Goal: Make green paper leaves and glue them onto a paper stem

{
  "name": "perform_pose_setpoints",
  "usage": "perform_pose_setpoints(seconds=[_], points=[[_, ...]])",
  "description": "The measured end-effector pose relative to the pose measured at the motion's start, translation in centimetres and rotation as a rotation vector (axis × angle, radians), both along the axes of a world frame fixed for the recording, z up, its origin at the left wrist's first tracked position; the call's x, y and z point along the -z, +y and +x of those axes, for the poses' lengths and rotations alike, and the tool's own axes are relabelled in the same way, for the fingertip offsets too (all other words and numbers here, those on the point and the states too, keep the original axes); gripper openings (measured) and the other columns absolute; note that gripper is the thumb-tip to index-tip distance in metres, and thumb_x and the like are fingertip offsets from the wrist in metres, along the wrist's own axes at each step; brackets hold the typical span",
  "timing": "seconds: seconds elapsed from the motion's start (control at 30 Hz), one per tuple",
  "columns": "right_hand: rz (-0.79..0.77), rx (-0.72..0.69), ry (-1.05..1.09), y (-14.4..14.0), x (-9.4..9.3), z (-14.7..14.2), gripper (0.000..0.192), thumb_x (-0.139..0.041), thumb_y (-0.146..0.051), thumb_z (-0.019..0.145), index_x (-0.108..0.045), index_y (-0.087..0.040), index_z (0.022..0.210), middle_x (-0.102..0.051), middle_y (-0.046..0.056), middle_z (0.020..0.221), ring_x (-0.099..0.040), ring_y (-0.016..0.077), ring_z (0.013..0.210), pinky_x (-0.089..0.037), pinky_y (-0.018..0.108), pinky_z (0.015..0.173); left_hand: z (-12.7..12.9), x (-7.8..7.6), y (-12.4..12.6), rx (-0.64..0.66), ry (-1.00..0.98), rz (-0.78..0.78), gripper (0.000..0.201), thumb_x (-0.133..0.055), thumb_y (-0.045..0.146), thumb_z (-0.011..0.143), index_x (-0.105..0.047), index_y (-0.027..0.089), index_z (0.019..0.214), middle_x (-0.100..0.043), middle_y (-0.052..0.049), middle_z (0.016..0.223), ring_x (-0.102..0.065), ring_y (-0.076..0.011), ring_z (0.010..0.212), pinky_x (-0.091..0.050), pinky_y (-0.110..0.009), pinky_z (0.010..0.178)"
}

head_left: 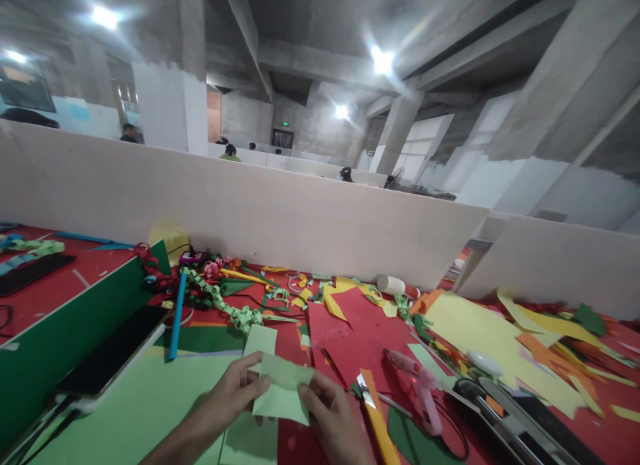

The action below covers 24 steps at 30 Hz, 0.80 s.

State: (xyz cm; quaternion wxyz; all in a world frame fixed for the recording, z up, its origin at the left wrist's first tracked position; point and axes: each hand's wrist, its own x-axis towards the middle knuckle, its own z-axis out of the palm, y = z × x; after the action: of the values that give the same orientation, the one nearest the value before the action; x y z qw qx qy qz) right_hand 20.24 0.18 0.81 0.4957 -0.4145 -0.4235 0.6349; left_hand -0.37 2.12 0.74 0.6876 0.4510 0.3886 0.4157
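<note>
A small piece of light green paper (280, 402) is stretched between my two hands, with a fold along its upper part. My left hand (243, 385) pinches its left edge between thumb and fingers. The right edge is gripped by my right hand (327, 408) in the same way. Beneath them lies a light green paper strip (261, 338), partly covered by the held piece. Just right of my right hand is a yellow utility knife (376, 422), and beyond it a pink hot glue gun (417, 385) lies on the red surface.
Large light green sheets (150, 398) spread at left, beside a phone (113, 352) and a green divider (90, 332). A blue stick (177, 315) and a green paper chain (220, 298) lie farther back. Red paper (355, 332), yellow sheets (480, 332) and a stapler (525, 418) are at right.
</note>
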Motion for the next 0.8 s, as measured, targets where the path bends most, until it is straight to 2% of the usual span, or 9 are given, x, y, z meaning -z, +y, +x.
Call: perform_pose_setpoints(seconds=[0.13,0.2,0.27,0.33,0.4,0.47,0.53,0.63,0.8], points=[[-0.069,0.046,0.044,-0.2,0.3,0.1,0.035,-0.086,-0.052,0.07,-0.079,-0.021,0.085,-0.067,0.001,0.07,-0.056,0.0144,0.061,-0.042,0.023,0.057,-0.2,-0.6,0.0,0.025,-0.095,-0.039,0.036,-0.074,0.051,0.082,-0.069,0.017,0.093,-0.072,-0.004,0.077,-0.071,-0.018,0.064,-0.052,-0.025,0.056],[-0.058,0.057,0.002,-0.2,0.0,0.0,0.039,-0.081,-0.057,0.073,-0.078,-0.019,0.081,-0.068,0.003,0.073,-0.059,0.0177,0.067,-0.044,0.025,0.058,-0.2,-0.6,0.1,0.006,-0.088,-0.052,0.037,-0.068,0.052,0.085,-0.068,0.016,0.085,-0.07,-0.004,0.075,-0.071,-0.019,0.063,-0.053,-0.026,0.055],[0.016,0.081,-0.121,-0.1,-0.5,-0.2,0.041,-0.08,-0.059,0.074,-0.077,-0.019,0.078,-0.068,0.004,0.077,-0.06,0.0195,0.072,-0.045,0.026,0.061,-0.2,-0.5,0.1,-0.004,-0.067,-0.039,0.039,-0.072,0.053,0.083,-0.068,0.016,0.09,-0.07,-0.004,0.076,-0.071,-0.0198,0.065,-0.056,-0.028,0.056],[0.097,0.115,-0.231,0.2,-0.7,-0.4,0.041,-0.083,-0.058,0.073,-0.076,-0.019,0.081,-0.067,0.003,0.076,-0.058,0.0183,0.072,-0.044,0.026,0.064,-0.2,-0.3,0.2,-0.013,-0.053,-0.001,0.049,-0.082,0.054,0.077,-0.066,0.017,0.104,-0.069,-0.002,0.078,-0.069,-0.0198,0.069,-0.06,-0.031,0.062],[0.109,0.141,-0.246,0.6,-0.6,-0.5,0.048,-0.086,-0.059,0.07,-0.074,-0.02,0.096,-0.062,-0.002,0.069,-0.055,0.0162,0.067,-0.042,0.025,0.062,-0.4,-0.3,0.3,-0.018,-0.024,0.028,0.064,-0.089,0.057,0.07,-0.063,0.019,0.114,-0.063,0.003,0.072,-0.066,-0.0189,0.069,-0.063,-0.036,0.069],[0.082,0.153,-0.235,0.9,-0.3,-0.4,0.059,-0.085,-0.062,0.068,-0.07,-0.02,0.108,-0.054,-0.006,0.062,-0.049,0.0136,0.059,-0.038,0.024,0.057,-0.5,-0.4,0.3,-0.025,0.023,0.029,0.068,-0.088,0.063,0.069,-0.063,0.018,0.113,-0.055,0.007,0.065,-0.063,-0.0176,0.067,-0.063,-0.04,0.074],[0.074,0.157,-0.241,1.2,0.1,-0.4,0.059,-0.085,-0.064,0.068,-0.07,-0.019,0.104,-0.048,-0.008,0.058,-0.044,0.012,0.056,-0.036,0.023,0.054,-0.7,-0.5,0.4,-0.027,0.061,0.013,0.068,-0.086,0.067,0.068,-0.064,0.017,0.109,-0.053,0.006,0.063,-0.062,-0.0176,0.067,-0.063,-0.041,0.076],[0.074,0.165,-0.245,1.4,0.3,-0.3,0.056,-0.086,-0.064,0.066,-0.07,-0.019,0.094,-0.045,-0.008,0.056,-0.043,0.0112,0.054,-0.036,0.023,0.053,-0.8,-0.6,0.5,-0.02,0.076,-0.001,0.07,-0.084,0.07,0.068,-0.066,0.016,0.109,-0.061,0.002,0.066,-0.065,-0.0198,0.07,-0.063,-0.04,0.074],[0.082,0.167,-0.249,1.4,0.3,-0.3,0.056,-0.087,-0.066,0.063,-0.07,-0.019,0.089,-0.052,-0.006,0.058,-0.049,0.0127,0.056,-0.038,0.024,0.054,-0.7,-0.9,0.4,-0.019,0.085,-0.009,0.07,-0.082,0.072,0.069,-0.066,0.017,0.109,-0.068,-0.001,0.072,-0.067,-0.0202,0.071,-0.062,-0.04,0.077]])
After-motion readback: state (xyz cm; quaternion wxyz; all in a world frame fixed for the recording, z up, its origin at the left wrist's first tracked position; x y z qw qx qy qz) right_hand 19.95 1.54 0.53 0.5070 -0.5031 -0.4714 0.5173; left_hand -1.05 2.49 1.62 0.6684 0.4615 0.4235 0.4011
